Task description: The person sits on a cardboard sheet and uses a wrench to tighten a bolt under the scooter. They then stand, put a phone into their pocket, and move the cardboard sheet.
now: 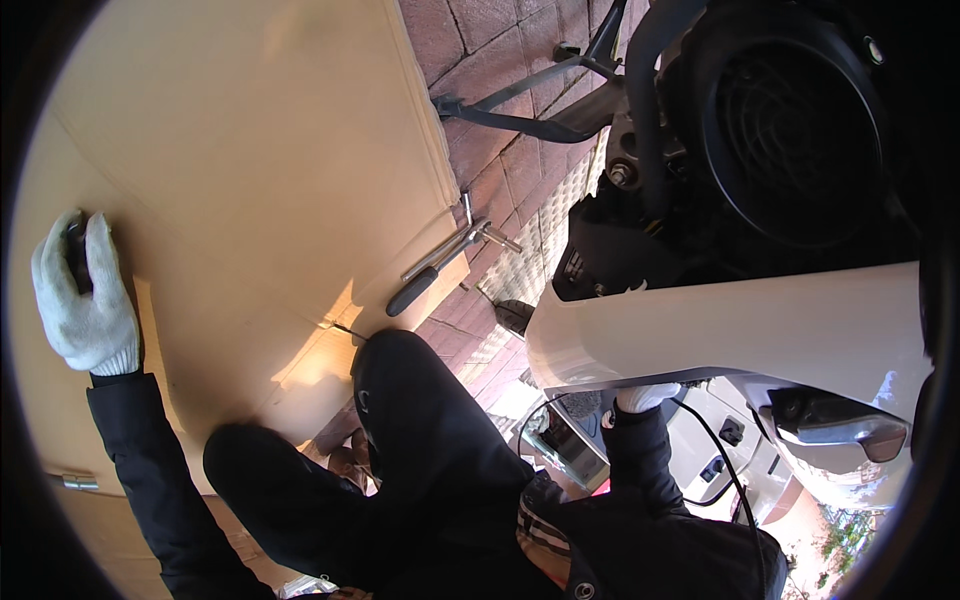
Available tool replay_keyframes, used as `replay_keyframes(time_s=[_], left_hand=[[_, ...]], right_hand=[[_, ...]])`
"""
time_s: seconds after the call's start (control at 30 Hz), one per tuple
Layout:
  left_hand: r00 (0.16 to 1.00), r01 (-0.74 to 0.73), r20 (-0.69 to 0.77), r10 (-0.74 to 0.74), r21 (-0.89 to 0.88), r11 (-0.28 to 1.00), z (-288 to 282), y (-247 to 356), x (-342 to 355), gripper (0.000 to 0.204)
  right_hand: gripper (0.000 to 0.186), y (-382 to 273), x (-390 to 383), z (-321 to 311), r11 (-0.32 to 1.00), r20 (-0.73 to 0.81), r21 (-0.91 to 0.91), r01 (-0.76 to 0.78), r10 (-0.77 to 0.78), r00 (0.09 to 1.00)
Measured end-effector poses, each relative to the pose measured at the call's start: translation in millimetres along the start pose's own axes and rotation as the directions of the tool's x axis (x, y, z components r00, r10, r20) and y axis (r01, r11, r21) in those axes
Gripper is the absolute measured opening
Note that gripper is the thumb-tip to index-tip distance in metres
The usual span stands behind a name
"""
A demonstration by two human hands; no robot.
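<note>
My left hand (85, 300), in a white knit glove, rests low over the cardboard sheet (250, 130) on the left. Its fingers and thumb curl around something dark (77, 255), too shadowed to name. My right hand (646, 397), also gloved in white, reaches up to the lower edge of a scooter's white body panel (720, 330). That panel hides its fingers, so their grip does not show. A ratchet wrench (430, 280) with a black handle lies at the cardboard's right edge, beside a bare metal tool (468, 208).
Black stand legs (540, 125) and a round dark engine cover (790, 130) are at the upper right. Reddish paving (490, 60) runs beside the cardboard. A metal socket (75, 481) lies lower left. My knees (410, 380) are between my arms. A black cable (735, 470) hangs near my right arm.
</note>
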State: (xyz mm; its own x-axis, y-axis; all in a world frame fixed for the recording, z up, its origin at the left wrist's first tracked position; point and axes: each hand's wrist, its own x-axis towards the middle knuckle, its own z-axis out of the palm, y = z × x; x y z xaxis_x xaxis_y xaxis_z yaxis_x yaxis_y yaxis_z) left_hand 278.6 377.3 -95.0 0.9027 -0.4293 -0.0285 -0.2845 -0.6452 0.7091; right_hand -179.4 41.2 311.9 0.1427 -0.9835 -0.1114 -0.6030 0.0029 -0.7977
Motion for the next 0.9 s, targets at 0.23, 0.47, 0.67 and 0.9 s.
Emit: replay_keyframes(time_s=[0.23, 0.47, 0.67, 0.9], left_hand=[[0.995, 0.083, 0.055, -0.085, 0.035, 0.996, -1, -6, -8, 0.029], [0.993, 0.110, 0.026, -0.111, 0.038, 0.993, 0, -6, -8, 0.028], [0.995, -0.078, -0.041, 0.086, 0.171, 0.982, 1, 7, 6, 0.027], [0.997, -0.055, -0.041, 0.069, 0.279, 0.959, 1, 29, 11, 0.033]], right_hand=[[0.064, -3, -1, -1, 0.986, -0.008, -0.167, 0.000, -0.002, 1.000], [0.064, -7, -1, -9, 0.958, 0.032, -0.285, 0.006, 0.003, 0.999], [0.055, -10, -3, -12, 0.893, 0.007, -0.434, 0.118, -0.127, 0.992], [0.015, -84, -35, 44, 0.539, 0.354, -0.719, 0.439, -0.261, 0.898]])
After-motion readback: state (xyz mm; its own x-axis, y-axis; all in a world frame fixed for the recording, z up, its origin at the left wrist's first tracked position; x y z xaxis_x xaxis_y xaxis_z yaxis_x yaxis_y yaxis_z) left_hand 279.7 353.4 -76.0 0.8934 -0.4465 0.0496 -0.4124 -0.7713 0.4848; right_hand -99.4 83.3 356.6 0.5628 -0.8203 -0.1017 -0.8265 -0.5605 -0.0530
